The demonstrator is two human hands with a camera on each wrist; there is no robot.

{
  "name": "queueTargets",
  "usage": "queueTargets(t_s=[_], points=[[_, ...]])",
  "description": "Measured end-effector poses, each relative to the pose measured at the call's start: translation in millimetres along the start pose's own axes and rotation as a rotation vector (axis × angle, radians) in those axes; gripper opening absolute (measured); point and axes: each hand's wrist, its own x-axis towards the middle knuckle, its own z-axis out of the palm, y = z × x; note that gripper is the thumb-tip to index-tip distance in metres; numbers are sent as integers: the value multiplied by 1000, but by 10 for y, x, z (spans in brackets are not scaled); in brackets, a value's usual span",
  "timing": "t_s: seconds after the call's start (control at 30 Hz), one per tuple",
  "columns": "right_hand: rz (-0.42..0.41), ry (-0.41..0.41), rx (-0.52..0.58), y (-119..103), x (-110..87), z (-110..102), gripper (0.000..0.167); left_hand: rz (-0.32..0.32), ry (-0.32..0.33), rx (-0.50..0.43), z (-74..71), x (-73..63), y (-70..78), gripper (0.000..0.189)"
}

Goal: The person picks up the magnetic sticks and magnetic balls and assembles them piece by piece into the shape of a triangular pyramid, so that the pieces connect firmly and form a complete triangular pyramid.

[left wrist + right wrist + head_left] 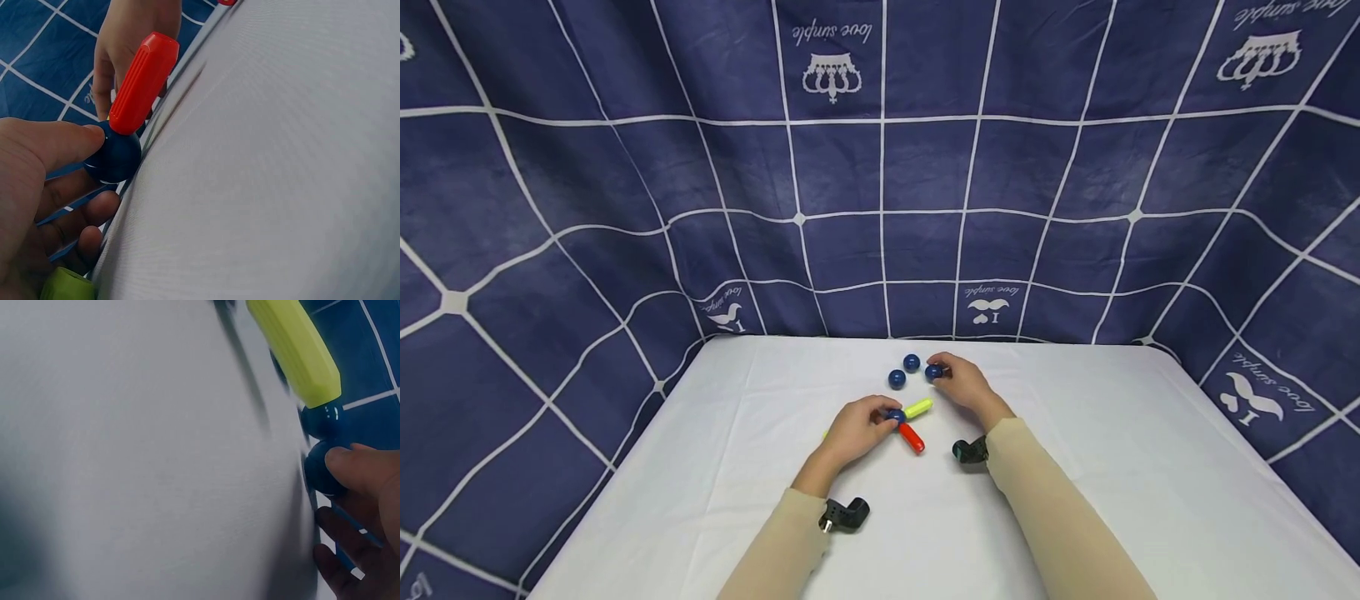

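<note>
Blue ball (896, 415), touching a red stick (912, 438) and yellow stick (918, 408), is pinched by the left hand (856, 429) at the table (1120, 417); farther, the right hand (966, 383) pinches a second ball (933, 372) near two others. Curtain (925, 167) behind reads "love simple", upside down.

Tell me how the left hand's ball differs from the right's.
The left ball has a red rod against it; no rod shows touching the right ball. From the head view, the left ball is nearer; the right ball is farther off, beside two more balls. Both are round, dark blue and hand-held.
</note>
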Motion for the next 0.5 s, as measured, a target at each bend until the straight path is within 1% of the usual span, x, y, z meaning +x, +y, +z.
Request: queueTargets(t_s=[0.2,0.5], points=[[20,25,21,38,-45,-9,32,3,7,0,4,-4,5,25],[44,42,156,76,-174,-23,32,14,17,0,15,-5,-11,25]])
